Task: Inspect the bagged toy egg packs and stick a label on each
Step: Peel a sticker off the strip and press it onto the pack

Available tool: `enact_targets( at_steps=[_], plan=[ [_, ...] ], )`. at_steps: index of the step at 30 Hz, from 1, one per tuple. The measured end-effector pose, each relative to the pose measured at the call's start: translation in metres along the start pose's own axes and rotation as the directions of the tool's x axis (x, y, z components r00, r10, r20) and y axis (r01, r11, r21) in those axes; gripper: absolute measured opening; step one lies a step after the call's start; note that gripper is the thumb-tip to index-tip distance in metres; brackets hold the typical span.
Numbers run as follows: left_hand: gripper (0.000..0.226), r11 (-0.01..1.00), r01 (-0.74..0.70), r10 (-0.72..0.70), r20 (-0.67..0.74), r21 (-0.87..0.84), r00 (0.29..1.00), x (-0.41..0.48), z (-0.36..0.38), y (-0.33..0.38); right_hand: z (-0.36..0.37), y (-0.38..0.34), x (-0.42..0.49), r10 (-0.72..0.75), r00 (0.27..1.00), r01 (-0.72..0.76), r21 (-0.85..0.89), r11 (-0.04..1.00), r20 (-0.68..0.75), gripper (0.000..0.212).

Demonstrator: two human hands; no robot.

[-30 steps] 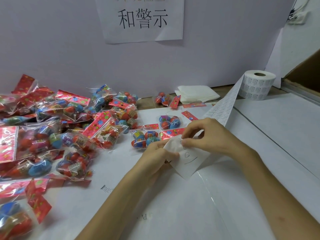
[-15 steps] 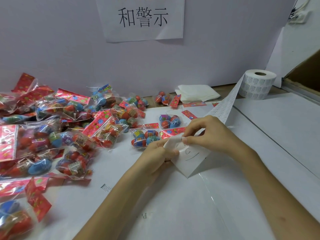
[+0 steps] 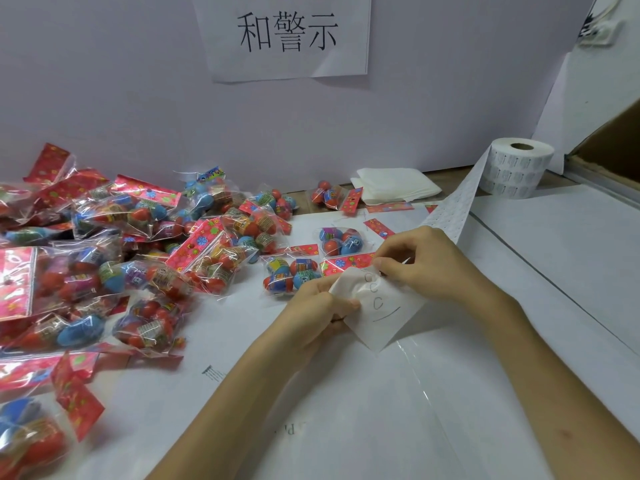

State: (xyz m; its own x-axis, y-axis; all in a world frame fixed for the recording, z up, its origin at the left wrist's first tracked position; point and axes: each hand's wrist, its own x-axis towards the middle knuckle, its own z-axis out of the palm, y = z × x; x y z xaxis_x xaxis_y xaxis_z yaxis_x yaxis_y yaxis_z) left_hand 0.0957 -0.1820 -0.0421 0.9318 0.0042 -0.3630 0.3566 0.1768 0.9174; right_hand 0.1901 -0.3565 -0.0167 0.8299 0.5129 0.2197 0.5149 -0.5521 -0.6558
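Note:
A white label strip [image 3: 384, 306] runs from a roll [image 3: 519, 171] at the back right down to the table's middle. My left hand [image 3: 318, 306] grips the strip's free end, which is bent upward. My right hand [image 3: 422, 261] pinches at the strip's top edge just right of the left thumb. Whether a label is between its fingertips cannot be told. Two bagged toy egg packs [image 3: 291, 271] [image 3: 341, 240] with red headers lie just beyond my hands. A large heap of such packs [image 3: 121, 258] covers the left side.
The table is covered with white paper [image 3: 519, 306]. A folded white cloth [image 3: 394, 185] lies at the back by the wall. One more egg pack [image 3: 334, 197] sits near it. A paper sign [image 3: 287, 32] hangs on the wall. A cardboard box edge [image 3: 609, 143] is at far right.
My hands stay at the strip's end. The left hand has curled the end a little further up, and the right fingertips have shifted slightly along its top edge.

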Motion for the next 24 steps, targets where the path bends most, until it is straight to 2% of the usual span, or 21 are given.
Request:
enact_targets(
  at_steps=[7,10,12,14,17,20,24],
  plan=[
    [0.056,0.999,-0.013,0.013,-0.008,0.033,1.0,-0.004,0.0,0.004,0.0,-0.001,0.0,0.009,0.995,-0.009,0.0,1.0,-0.098,0.009],
    [0.073,0.989,-0.1,0.11,-0.089,0.11,0.99,-0.005,0.001,0.005,-0.003,-0.001,0.001,-0.019,0.98,0.027,0.037,0.999,-0.2,0.012],
    [0.08,0.94,-0.217,0.25,-0.096,0.264,0.964,-0.007,0.001,0.007,-0.004,0.0,0.001,-0.051,0.963,0.066,0.048,0.997,-0.266,0.015],
    [0.084,0.842,-0.311,0.361,-0.033,0.44,0.932,-0.008,0.004,0.01,-0.004,0.0,0.001,-0.064,0.945,0.09,0.068,0.994,-0.32,0.014],
    [0.089,0.736,-0.36,0.42,0.03,0.572,0.907,-0.009,0.006,0.009,-0.005,0.001,0.002,-0.051,0.921,0.113,0.14,0.984,-0.385,0.018],
    [0.068,0.653,-0.39,0.45,0.082,0.649,0.889,-0.011,0.005,0.005,-0.007,-0.001,0.003,-0.032,0.901,0.145,0.232,0.962,-0.433,0.016],
    [0.027,0.688,-0.429,0.545,-0.027,0.586,0.838,-0.01,0.003,0.004,-0.003,-0.004,0.002,-0.055,0.873,0.189,0.232,0.954,-0.484,0.011]
  ],
)
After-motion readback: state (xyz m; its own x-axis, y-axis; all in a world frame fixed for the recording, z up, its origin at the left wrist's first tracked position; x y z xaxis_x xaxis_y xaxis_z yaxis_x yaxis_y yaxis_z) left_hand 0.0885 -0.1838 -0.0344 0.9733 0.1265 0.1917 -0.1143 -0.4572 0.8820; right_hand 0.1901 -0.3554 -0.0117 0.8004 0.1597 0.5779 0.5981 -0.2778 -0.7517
